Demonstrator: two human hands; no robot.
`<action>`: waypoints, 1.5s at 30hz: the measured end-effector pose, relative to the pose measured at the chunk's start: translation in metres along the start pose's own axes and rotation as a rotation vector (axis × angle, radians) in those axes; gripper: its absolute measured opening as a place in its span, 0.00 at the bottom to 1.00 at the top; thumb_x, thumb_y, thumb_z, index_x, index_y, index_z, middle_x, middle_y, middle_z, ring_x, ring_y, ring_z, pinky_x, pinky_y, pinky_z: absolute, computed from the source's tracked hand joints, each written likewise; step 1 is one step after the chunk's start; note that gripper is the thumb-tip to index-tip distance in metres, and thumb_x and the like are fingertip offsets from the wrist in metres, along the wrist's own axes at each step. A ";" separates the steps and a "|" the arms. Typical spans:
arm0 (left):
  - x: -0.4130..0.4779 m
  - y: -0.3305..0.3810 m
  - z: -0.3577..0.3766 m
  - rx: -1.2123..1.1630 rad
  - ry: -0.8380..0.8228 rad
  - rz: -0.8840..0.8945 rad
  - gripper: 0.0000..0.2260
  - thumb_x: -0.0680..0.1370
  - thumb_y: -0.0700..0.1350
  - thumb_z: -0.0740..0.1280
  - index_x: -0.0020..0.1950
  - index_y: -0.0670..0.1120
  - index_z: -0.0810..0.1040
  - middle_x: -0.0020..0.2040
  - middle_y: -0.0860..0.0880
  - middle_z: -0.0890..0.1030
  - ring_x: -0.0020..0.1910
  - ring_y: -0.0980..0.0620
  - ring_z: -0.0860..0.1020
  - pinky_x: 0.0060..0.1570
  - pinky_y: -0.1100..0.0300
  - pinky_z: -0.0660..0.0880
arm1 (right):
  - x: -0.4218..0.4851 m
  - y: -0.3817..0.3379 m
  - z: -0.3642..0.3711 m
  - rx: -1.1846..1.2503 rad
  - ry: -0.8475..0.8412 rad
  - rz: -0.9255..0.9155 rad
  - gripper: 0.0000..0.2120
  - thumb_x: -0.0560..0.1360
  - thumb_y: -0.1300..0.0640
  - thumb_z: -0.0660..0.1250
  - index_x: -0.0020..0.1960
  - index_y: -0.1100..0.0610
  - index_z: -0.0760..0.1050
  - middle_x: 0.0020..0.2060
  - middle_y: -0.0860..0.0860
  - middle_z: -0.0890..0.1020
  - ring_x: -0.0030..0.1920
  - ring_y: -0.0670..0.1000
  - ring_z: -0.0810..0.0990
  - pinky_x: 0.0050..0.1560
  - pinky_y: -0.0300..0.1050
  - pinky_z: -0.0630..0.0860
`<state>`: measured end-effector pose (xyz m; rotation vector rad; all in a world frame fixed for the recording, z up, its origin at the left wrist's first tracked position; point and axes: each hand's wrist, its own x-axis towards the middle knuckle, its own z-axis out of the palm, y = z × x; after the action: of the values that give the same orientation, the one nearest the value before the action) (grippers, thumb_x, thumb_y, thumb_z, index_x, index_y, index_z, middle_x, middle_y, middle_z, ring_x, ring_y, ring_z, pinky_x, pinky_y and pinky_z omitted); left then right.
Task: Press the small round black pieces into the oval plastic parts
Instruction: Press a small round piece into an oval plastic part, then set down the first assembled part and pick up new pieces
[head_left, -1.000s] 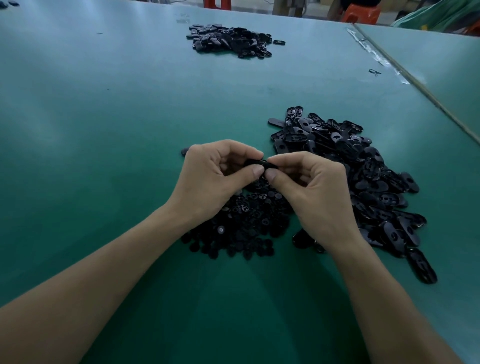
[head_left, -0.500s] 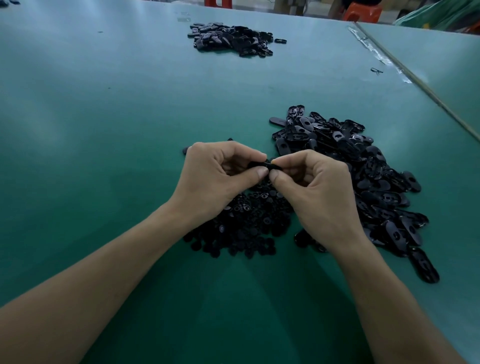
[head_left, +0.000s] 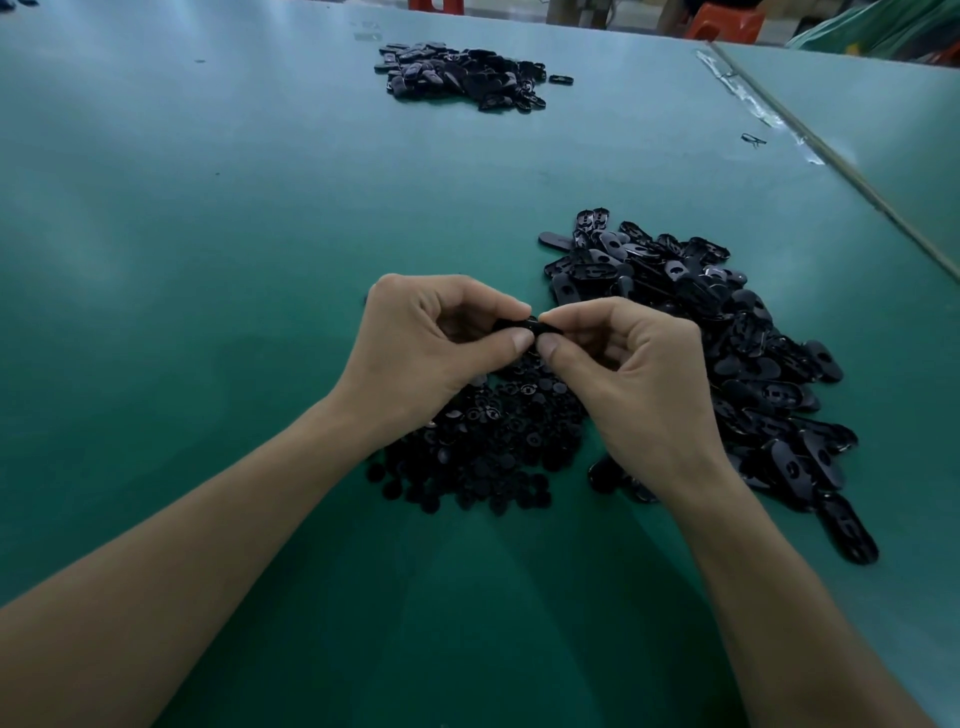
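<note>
My left hand (head_left: 426, 353) and my right hand (head_left: 639, 384) meet above the table, thumbs tip to tip. Between them they pinch one black oval plastic part (head_left: 524, 326), mostly hidden by the fingers. Whether a round piece sits in it I cannot tell. Just below the hands lies a heap of small round black pieces (head_left: 488, 441). To the right spreads a larger heap of black oval parts (head_left: 737, 364).
The green table (head_left: 208, 260) carries a third heap of black parts (head_left: 462, 78) at the far middle. A seam with tape (head_left: 810, 140) runs diagonally at the right, with a small clip (head_left: 753, 139) beside it. Red stools (head_left: 722, 21) stand beyond the far edge.
Both hands stay together on the oval part, with only a slight shift of fingers. The view has tilted a little.
</note>
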<state>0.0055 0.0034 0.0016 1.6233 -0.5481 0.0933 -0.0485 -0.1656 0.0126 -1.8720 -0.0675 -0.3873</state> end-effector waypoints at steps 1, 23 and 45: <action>0.000 0.000 -0.001 0.010 0.002 0.005 0.09 0.71 0.38 0.77 0.43 0.52 0.85 0.37 0.53 0.86 0.34 0.57 0.83 0.36 0.62 0.81 | 0.000 0.000 0.000 -0.007 -0.001 -0.003 0.10 0.74 0.64 0.75 0.46 0.49 0.82 0.39 0.46 0.86 0.41 0.46 0.85 0.45 0.40 0.81; 0.027 -0.044 -0.079 0.616 0.468 -0.309 0.02 0.74 0.53 0.74 0.42 0.60 0.83 0.39 0.63 0.82 0.47 0.57 0.83 0.53 0.56 0.80 | -0.007 0.005 0.009 -0.408 0.039 -0.099 0.06 0.78 0.61 0.70 0.53 0.55 0.83 0.41 0.44 0.82 0.41 0.36 0.78 0.42 0.24 0.70; 0.014 -0.032 -0.044 0.704 0.017 -0.075 0.15 0.67 0.64 0.71 0.41 0.55 0.85 0.35 0.57 0.81 0.36 0.56 0.80 0.42 0.50 0.80 | -0.007 0.008 0.007 -0.393 0.024 -0.093 0.05 0.78 0.60 0.70 0.52 0.55 0.84 0.37 0.40 0.81 0.39 0.38 0.78 0.39 0.25 0.69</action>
<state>0.0423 0.0427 -0.0162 2.3219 -0.4640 0.2663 -0.0513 -0.1604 0.0015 -2.2562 -0.0656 -0.5148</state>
